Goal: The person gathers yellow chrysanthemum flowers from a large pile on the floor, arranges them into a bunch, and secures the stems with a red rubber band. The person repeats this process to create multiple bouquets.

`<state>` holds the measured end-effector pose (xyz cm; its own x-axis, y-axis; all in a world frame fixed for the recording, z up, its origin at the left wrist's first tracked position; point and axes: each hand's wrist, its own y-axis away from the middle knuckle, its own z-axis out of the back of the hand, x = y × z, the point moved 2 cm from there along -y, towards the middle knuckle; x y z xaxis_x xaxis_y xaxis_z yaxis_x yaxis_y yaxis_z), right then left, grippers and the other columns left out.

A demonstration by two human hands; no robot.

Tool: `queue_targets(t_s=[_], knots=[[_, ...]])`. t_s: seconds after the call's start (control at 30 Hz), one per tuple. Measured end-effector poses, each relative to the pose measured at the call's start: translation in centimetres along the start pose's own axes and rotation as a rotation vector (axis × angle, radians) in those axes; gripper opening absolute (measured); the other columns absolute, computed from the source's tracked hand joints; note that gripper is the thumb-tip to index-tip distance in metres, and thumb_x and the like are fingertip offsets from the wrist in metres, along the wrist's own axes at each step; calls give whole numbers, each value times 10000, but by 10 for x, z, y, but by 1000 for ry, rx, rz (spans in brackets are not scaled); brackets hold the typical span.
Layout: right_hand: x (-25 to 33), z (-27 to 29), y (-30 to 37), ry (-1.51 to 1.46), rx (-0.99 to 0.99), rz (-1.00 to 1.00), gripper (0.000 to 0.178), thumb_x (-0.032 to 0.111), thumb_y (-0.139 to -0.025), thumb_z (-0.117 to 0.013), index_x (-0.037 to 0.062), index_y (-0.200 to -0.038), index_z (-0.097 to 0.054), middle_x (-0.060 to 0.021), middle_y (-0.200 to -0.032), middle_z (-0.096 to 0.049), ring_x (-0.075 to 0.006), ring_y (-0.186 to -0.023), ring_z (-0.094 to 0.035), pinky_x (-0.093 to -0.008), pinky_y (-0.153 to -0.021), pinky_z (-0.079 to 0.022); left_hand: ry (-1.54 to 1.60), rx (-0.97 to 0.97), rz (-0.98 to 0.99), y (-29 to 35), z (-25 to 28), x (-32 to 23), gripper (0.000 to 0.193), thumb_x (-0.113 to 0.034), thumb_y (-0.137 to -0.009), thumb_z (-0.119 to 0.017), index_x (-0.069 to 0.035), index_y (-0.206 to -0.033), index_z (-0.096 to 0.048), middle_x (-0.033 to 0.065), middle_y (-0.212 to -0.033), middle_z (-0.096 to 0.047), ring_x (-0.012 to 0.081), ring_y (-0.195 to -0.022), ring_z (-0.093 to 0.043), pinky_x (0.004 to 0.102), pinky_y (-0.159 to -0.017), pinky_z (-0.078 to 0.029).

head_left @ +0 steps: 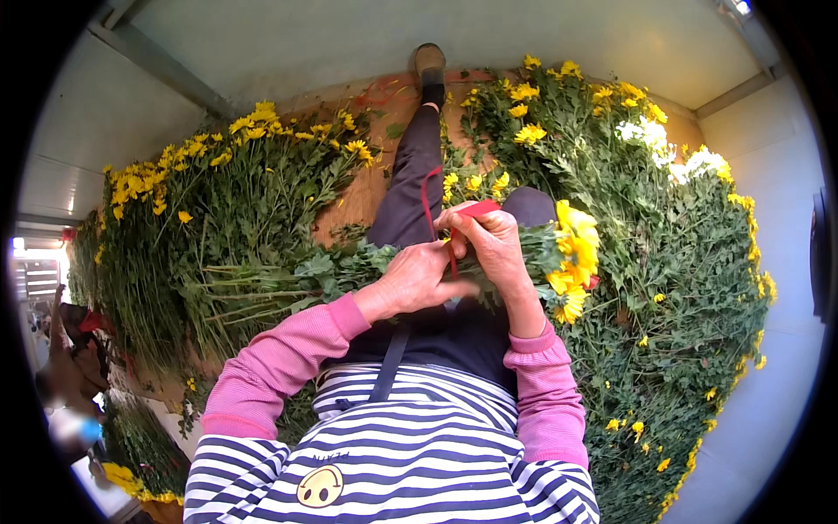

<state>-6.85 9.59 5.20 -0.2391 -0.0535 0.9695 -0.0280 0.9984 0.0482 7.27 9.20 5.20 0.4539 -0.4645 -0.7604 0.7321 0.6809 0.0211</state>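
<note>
A bunch of yellow chrysanthemums point(572, 262) lies across my lap, blooms to the right and leafy stems point(253, 293) to the left. A red ribbon point(478, 208) runs around the stems at the middle, with a loose end curling up over my thigh. My right hand point(496, 249) is closed, thumb and fingers pinching the ribbon above the bunch. Close beside it, my left hand point(412, 275) rests over the stems, its fingers curled at the ribbon; its thumb sticks out and is blurred. The palms' undersides are hidden.
Heaps of cut yellow chrysanthemums lie on the left point(236, 192) and right point(637, 288), with white blooms point(650, 140) at the upper right. My leg point(410, 175) stretches over brown boarding point(353, 205) between them. Pale walls point(541, 35) surround the heaps. A blurred person point(74, 349) is at far left.
</note>
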Motion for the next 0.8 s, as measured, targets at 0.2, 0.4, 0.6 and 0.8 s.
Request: queue_targets(t_s=[0.2,0.4,0.6,0.8], knots=[[-5,2,-34,626,-27,-213,539,443,-941,-512,-34,-747,-670,-133,-676,-659,-236,-552,-619,-358,-544,-489,-91,-147,69,0,-20,12,195,-248,-895,-552,-60,-892,-602,154,-755,-629,366,-750,-629,462,-673,-507],[-42,10,-65,1297,590,-363,536,547,-754,-684,12,-787,-696,-195,-740,-659,-343,-762,-661,-416,-695,-510,-161,-232,-41,-2,-30,12,182,-181,-862,-571,-35,-967,-597,155,-801,-618,360,-780,-622,459,-686,-492],[2,-45,-13,1221,210,385,232,230,-835,-650,23,-729,-649,-157,-745,-636,-328,-694,-632,-389,-648,-513,-284,-290,27,10,-24,17,180,-130,-810,-565,-14,-945,-596,194,-837,-636,372,-784,-630,461,-678,-493],[-32,3,4,-331,-110,51,438,341,-1039,-355,-2,-881,-577,-124,-973,-598,-138,-749,-520,-284,-719,-429,65,-509,-326,8,-12,20,145,-101,-814,-628,-21,-932,-655,117,-874,-655,297,-834,-644,393,-698,-513]])
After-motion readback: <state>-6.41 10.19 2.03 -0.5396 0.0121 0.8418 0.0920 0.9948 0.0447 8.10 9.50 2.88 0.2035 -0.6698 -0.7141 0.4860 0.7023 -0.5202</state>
